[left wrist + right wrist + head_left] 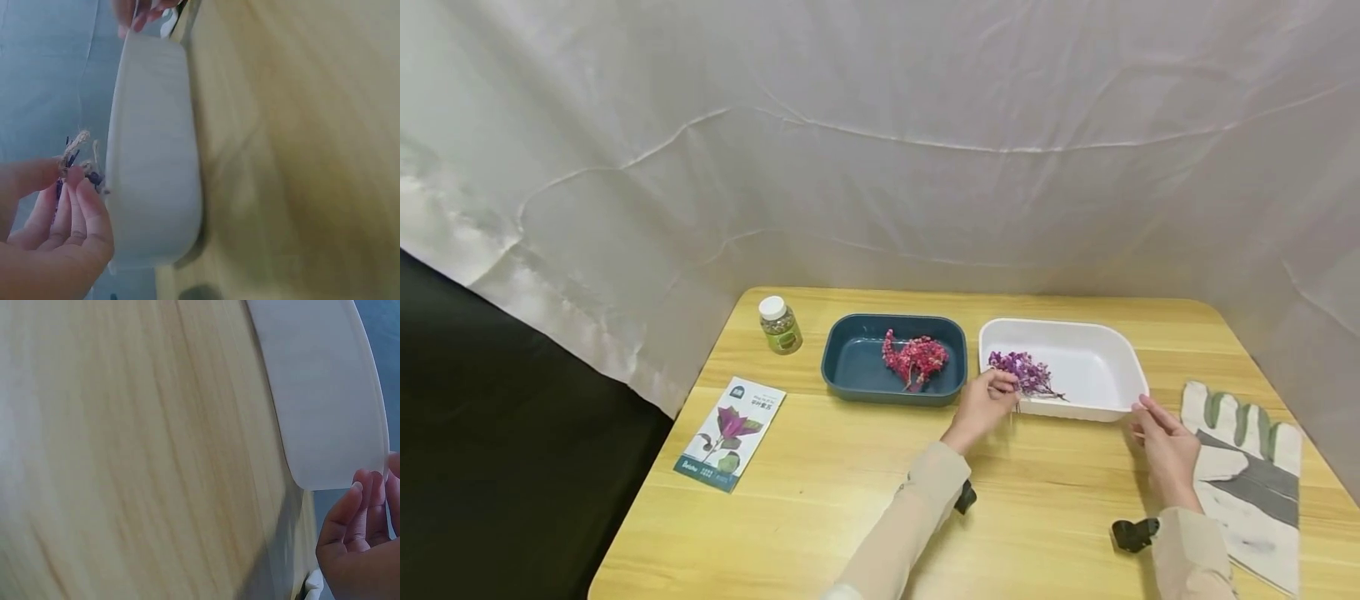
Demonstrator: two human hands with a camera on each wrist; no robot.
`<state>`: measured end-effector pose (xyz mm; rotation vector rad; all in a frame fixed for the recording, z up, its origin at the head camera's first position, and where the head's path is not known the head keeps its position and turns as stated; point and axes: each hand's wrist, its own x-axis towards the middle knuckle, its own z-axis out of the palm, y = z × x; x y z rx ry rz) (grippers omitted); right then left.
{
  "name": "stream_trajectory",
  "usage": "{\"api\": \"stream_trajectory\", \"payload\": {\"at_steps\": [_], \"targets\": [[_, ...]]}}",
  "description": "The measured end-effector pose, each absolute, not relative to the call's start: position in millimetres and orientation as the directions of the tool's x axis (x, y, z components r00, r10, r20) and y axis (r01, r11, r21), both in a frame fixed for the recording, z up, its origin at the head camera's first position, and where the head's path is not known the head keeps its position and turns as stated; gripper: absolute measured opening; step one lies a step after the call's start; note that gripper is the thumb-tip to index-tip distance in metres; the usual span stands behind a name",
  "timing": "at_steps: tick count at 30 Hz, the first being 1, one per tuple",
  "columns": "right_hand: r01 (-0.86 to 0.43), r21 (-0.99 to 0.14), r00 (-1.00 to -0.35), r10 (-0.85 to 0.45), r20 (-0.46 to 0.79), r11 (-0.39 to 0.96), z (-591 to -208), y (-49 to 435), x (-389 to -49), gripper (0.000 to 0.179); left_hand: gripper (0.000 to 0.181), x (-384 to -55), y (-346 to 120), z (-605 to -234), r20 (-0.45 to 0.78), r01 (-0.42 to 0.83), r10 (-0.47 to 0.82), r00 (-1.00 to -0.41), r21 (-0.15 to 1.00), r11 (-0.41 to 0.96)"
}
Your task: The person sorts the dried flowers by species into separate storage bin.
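A bunch of small purple dried flowers [1024,372] lies in the left part of a white tray [1096,367]. My left hand [987,410] is at the tray's front left rim, pinching thin dark stems tied with twine [79,141] between thumb and fingertips. In the left wrist view the pinched stems are just above the rim. At the front right corner of the tray, my right hand [1168,450] grips the rim, its fingertips [357,485] on the outer wall and the thumb partly cut off by the view's edge.
Left of the white tray stands a dark blue tray [856,358] with pink-red dried flowers [917,358]. A white-lidded jar [781,325] and a seed packet [730,433] are farther left. A white and grey work glove [1247,487] lies at the right table edge.
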<state>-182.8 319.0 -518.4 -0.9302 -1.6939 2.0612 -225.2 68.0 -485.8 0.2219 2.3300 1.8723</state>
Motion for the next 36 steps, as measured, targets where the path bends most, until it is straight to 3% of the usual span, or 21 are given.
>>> {"api": "stream_trajectory", "payload": {"at_steps": [15, 27, 36], "targets": [[0.203, -0.958, -0.737, 0.613, -0.286, -0.204, -519, 318, -182, 0.015, 0.025, -254, 72, -467, 0.009, 0.062, 0.179, -0.984, 0.953, 0.295], [0.227, -0.955, -0.73, 0.615, -0.297, -0.191, -518, 318, -182, 0.018, 0.026, -257, 69, -470, 0.026, 0.104, 0.197, -0.98, 0.912, 0.396], [0.233, -0.952, -0.726, 0.616, -0.307, -0.199, -517, 320, -181, 0.021, 0.028, -252, 60, -480, 0.069, 0.145, 0.201, -0.977, 0.908, 0.393]]}}
